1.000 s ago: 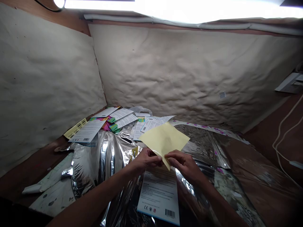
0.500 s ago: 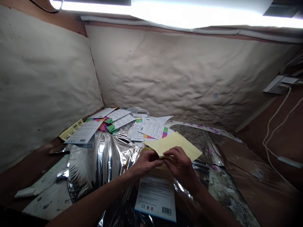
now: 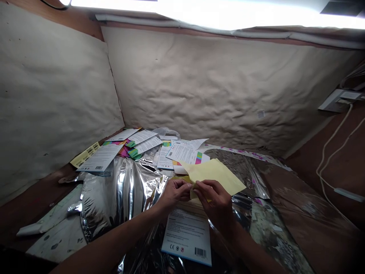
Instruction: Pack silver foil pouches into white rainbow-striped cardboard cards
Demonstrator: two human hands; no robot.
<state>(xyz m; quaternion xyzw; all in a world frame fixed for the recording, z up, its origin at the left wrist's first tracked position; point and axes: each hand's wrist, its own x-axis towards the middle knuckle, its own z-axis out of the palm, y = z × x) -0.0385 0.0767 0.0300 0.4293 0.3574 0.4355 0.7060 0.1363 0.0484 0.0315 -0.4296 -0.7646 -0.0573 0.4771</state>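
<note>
Walls: creased pale paper (image 3: 213, 87) lines the back and left side of the booth; a bright lamp strip (image 3: 199, 11) runs along the top.
Surface: brown table (image 3: 327, 198), largely covered by a crumpled silver foil sheet (image 3: 125, 190).
Right edge: white cables (image 3: 327, 167) trail across the bare wood.
Far corner: loose pile of printed cards (image 3: 137, 142), some coloured, lying on the foil.
Near centre: one printed card (image 3: 188, 232) with a barcode, flat on the foil below the hands.
Yellow sheet (image 3: 216, 175): held just above the foil, centre of table, tilted away.
Left hand (image 3: 173, 192): fingertips pinched on the sheet's near corner.
Right hand (image 3: 216, 199): fingers closed on the same corner, touching the left.
</note>
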